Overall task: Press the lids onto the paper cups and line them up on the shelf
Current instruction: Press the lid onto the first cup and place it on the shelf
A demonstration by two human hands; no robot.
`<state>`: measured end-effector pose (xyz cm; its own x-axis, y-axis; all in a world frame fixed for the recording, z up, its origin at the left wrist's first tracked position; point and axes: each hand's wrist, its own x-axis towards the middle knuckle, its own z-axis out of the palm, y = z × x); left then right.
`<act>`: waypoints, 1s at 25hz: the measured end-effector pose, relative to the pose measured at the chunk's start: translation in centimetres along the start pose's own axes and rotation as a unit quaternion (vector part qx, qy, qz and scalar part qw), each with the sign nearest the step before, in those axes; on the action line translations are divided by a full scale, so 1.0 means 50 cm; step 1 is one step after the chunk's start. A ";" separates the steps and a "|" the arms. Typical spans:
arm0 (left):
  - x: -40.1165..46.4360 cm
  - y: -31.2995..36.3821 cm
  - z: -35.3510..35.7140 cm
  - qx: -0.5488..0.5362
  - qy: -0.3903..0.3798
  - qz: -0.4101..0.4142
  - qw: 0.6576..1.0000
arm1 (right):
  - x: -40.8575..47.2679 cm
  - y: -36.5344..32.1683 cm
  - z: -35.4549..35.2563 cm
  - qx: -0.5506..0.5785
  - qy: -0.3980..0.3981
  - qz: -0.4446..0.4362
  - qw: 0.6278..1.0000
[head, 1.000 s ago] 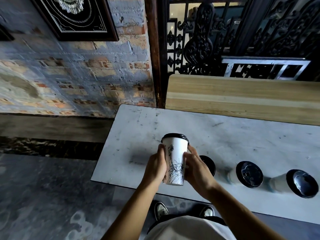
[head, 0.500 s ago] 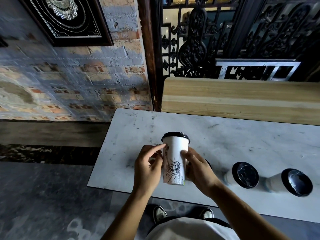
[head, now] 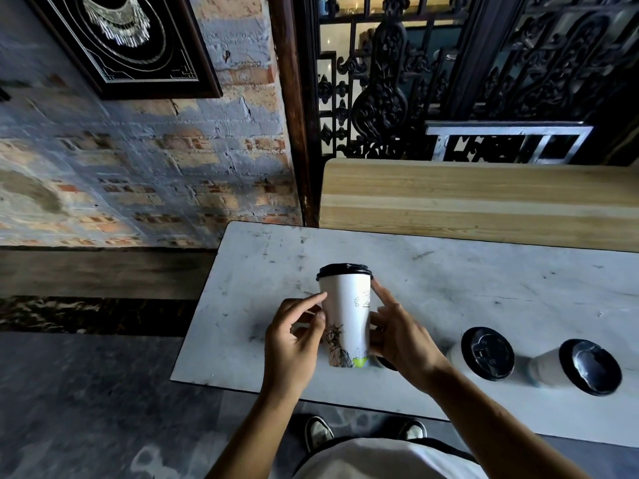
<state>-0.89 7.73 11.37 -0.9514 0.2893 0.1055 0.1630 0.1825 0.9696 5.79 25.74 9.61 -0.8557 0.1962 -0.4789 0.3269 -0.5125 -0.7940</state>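
Both hands, left (head: 294, 344) and right (head: 401, 340), held the lidded cup (head: 345, 316) in curled fingers near the bench's (head: 484, 281) front-left edge, with bare bench behind it.

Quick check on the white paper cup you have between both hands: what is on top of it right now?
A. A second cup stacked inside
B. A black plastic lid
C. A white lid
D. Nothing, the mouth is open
B: the white paper cup with the statue drawing, between the left hand and the right hand, carries a black plastic lid covering its rim.
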 end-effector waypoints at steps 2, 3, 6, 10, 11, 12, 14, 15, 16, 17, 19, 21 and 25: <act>0.001 -0.004 -0.002 -0.005 0.001 0.037 0.999 | -0.003 -0.002 0.001 -0.018 0.008 -0.009 1.000; 0.001 -0.006 -0.002 -0.007 -0.001 0.050 0.999 | -0.007 -0.003 0.001 -0.024 -0.001 -0.011 1.000; 0.003 -0.013 0.000 -0.015 0.000 0.054 0.998 | -0.015 -0.010 0.006 -0.046 -0.015 -0.024 0.999; 0.000 -0.003 0.001 -0.044 0.003 0.017 0.999 | -0.021 -0.014 0.006 -0.058 -0.013 -0.040 0.997; -0.002 -0.002 0.000 -0.050 0.001 0.012 0.999 | -0.021 -0.014 0.006 -0.056 -0.014 -0.044 0.997; -0.003 -0.002 0.000 -0.057 -0.001 0.005 0.998 | -0.021 -0.016 0.006 -0.053 -0.009 -0.044 0.998; -0.004 -0.001 0.000 -0.067 0.000 -0.008 0.998 | -0.022 -0.024 0.010 -0.054 -0.020 -0.039 0.998; -0.004 -0.002 0.000 -0.067 0.001 -0.006 0.998 | -0.022 -0.026 0.010 -0.062 -0.039 -0.040 0.997; -0.004 -0.002 0.000 -0.065 0.001 0.004 0.998 | -0.023 -0.028 0.010 -0.068 -0.053 -0.042 0.995; -0.004 -0.004 0.000 -0.061 0.000 0.018 0.998 | -0.023 -0.027 0.010 -0.072 -0.054 -0.043 0.995; -0.003 -0.008 -0.002 -0.048 -0.006 0.047 0.998 | -0.021 -0.022 0.007 -0.076 -0.045 -0.043 0.995; -0.003 -0.013 -0.004 -0.039 -0.010 0.062 0.997 | -0.020 -0.018 0.003 -0.086 -0.038 -0.048 0.994; -0.010 -0.008 0.002 -0.099 0.001 0.009 0.995 | -0.018 -0.015 0.000 -0.119 -0.038 -0.053 0.991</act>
<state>-0.46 7.60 10.92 -0.9492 0.2896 0.1231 0.1250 -0.0119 0.9921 6.32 25.94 10.62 -0.9150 0.1696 -0.3662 0.3117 -0.2794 -0.9082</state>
